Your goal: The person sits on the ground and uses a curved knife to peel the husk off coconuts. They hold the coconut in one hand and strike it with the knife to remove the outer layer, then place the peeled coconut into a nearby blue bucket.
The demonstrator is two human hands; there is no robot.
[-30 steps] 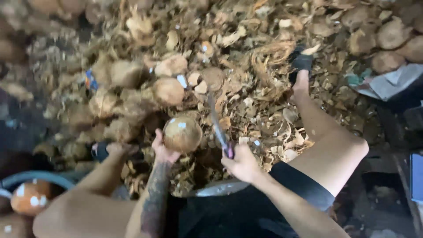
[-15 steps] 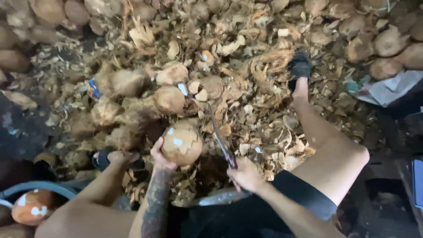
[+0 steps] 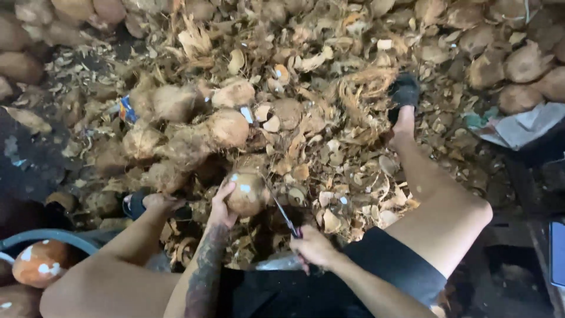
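Gripping a husked coconut (image 3: 246, 194) from the side, the left hand (image 3: 222, 205) props it above the husk litter (image 3: 329, 147) between the knees. Right hand (image 3: 315, 247) clenches a knife (image 3: 283, 213), blade touching the coconut's right side.

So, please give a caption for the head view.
Left hand holds a coconut; right hand sets a knife against it.
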